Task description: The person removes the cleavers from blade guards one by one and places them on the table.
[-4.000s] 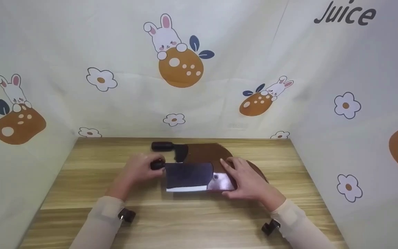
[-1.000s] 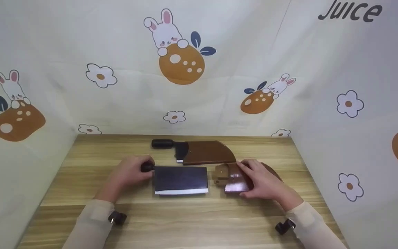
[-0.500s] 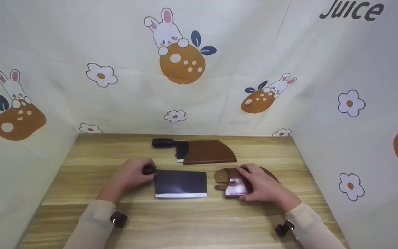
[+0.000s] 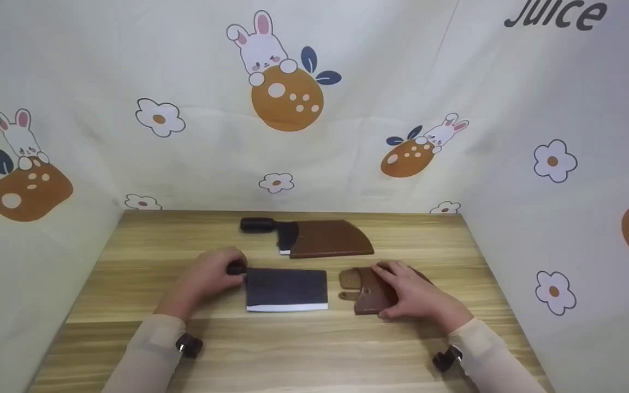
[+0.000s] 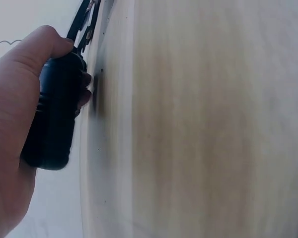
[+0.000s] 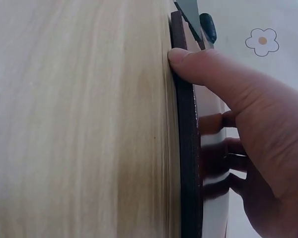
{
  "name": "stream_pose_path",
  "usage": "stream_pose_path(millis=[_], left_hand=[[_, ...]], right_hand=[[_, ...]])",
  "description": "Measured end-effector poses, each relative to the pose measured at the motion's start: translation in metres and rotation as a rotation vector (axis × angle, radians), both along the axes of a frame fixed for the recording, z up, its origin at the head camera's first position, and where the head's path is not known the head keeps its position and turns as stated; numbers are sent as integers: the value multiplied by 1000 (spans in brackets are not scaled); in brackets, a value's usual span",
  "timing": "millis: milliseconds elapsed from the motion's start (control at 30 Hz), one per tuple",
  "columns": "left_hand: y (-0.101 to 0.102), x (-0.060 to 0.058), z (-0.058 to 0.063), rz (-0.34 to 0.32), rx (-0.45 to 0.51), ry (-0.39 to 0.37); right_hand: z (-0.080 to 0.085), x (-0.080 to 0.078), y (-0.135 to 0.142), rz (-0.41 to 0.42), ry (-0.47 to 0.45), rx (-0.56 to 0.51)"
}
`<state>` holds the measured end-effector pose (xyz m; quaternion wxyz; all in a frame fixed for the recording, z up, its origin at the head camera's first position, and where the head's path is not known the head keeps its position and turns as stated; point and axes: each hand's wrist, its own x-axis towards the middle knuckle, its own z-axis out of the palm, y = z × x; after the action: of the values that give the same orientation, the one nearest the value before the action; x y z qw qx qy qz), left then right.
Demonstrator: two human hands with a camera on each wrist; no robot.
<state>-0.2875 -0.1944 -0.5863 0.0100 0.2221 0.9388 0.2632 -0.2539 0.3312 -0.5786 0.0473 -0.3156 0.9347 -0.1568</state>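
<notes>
Centre table lies a bare cleaver [image 4: 286, 287] with a dark blade and a bright cutting edge. My left hand [image 4: 213, 273] grips its black handle [image 5: 54, 111], the thumb lying along it in the left wrist view. To the right is a brown leather knife sheath [image 4: 372, 300], its two strap ends pointing at the blade, with a gap between them. My right hand [image 4: 418, 292] holds the sheath across its width, thumb at the near edge and fingertips on its upper face in the right wrist view. The hand hides the sheath's right part.
Behind them lies a second cleaver [image 4: 257, 225] with a black handle, its blade mostly inside another brown sheath [image 4: 331, 239]. The wood-grain table [image 4: 303, 349] meets cloth walls [image 4: 347, 142] printed with rabbits and flowers at the back and sides.
Four seconds ago the blade end met the sheath's mouth, the sheath overlapping it. The sheath has since moved right and the cleaver left, both lower onto the table. The last half second shows little movement.
</notes>
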Motion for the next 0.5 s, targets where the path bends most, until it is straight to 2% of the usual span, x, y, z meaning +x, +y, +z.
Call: stream_pose_path(millis=[133,333,500], left_hand=[[1,-1,-2,-26,11,-4],[1,-2,-2,-24,39,-29],[2,-2,-3,-31,44,-16]], right_hand=[[1,-1,0,-1,-29,1],[2,-2,0,-16,-47,5],[2,-2,0,-27,-66,1]])
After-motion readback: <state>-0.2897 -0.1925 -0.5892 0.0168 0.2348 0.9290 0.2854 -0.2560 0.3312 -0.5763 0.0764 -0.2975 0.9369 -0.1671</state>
